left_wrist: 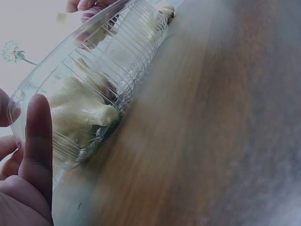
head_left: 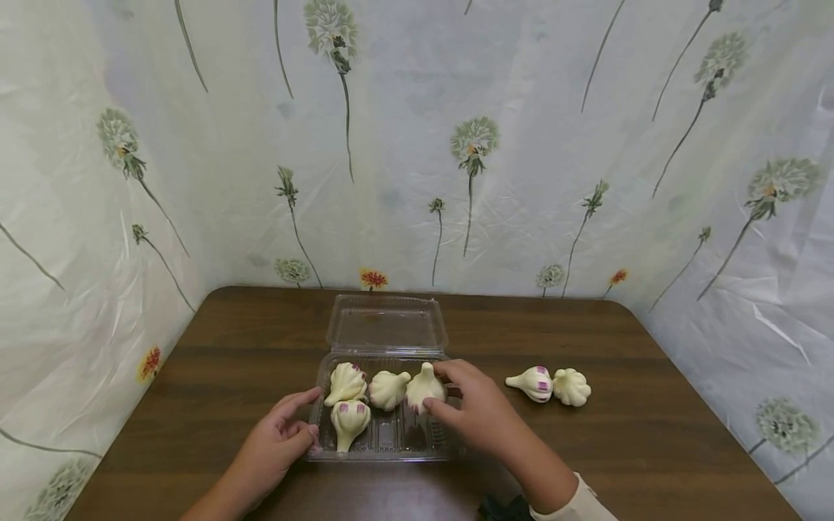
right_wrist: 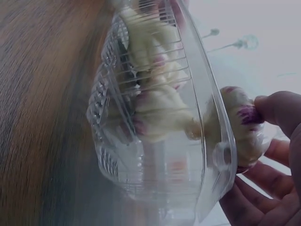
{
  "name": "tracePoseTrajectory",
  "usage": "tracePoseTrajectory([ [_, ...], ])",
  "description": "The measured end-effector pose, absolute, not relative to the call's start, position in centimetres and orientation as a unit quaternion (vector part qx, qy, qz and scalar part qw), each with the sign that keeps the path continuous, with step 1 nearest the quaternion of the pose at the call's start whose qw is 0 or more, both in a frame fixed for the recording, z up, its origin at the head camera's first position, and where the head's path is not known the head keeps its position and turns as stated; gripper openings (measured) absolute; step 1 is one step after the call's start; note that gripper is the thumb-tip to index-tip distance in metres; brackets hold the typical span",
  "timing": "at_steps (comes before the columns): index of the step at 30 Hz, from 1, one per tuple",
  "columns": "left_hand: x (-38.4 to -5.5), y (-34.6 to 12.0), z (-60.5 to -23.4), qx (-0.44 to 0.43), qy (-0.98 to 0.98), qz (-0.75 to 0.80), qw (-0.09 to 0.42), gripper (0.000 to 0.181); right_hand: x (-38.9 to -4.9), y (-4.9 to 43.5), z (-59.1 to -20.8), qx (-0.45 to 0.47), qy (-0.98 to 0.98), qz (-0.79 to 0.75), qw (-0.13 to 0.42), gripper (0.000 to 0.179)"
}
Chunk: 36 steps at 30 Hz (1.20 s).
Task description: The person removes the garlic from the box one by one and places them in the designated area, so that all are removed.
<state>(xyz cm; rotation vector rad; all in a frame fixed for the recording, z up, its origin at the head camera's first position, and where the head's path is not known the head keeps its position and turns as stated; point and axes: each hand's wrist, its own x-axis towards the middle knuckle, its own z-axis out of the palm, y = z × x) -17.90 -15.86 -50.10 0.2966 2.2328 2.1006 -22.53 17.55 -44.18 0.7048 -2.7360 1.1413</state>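
Observation:
A clear plastic clamshell container lies on the table with its lid folded back. My left hand grips the container's left side, thumb on the outer wall and fingers at the rim. With thumb and fingertips my right hand holds a garlic bulb at the container's right part. In the right wrist view this purple-marked garlic bulb shows at rim height. Inside, two garlic bulbs sit at the left, one behind the other, and a third garlic bulb lies near the middle.
Right of the container, two garlic bulbs lie side by side on the dark wooden table. A dandelion-patterned curtain surrounds the table's back and sides. Something dark shows at the front edge near the right sleeve.

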Motion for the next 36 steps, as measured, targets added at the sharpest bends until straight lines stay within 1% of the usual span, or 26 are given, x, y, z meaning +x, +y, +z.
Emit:
tracePoseTrajectory([
  [13,-17.8,-15.8,-50.0,0.084,0.732,0.676,0.030,0.056,-22.6,18.3,-43.9,0.207,-0.892,0.394,0.073,0.048],
  [24,-18.0,-15.9,-50.1,0.088,0.733,0.674,0.028,0.056,-22.7,19.3,-44.1,0.188,-0.888,0.412,0.079,0.048],
  [33,-18.0,-15.9,-49.9,0.091,0.729,0.677,0.031,0.058,-23.0,20.1,-43.9,0.157,-0.872,0.460,0.051,0.048],
  [36,-18.0,-15.9,-50.1,0.093,0.727,0.679,0.031,0.058,-23.0,20.5,-43.8,0.156,-0.871,0.463,0.053,0.048],
])
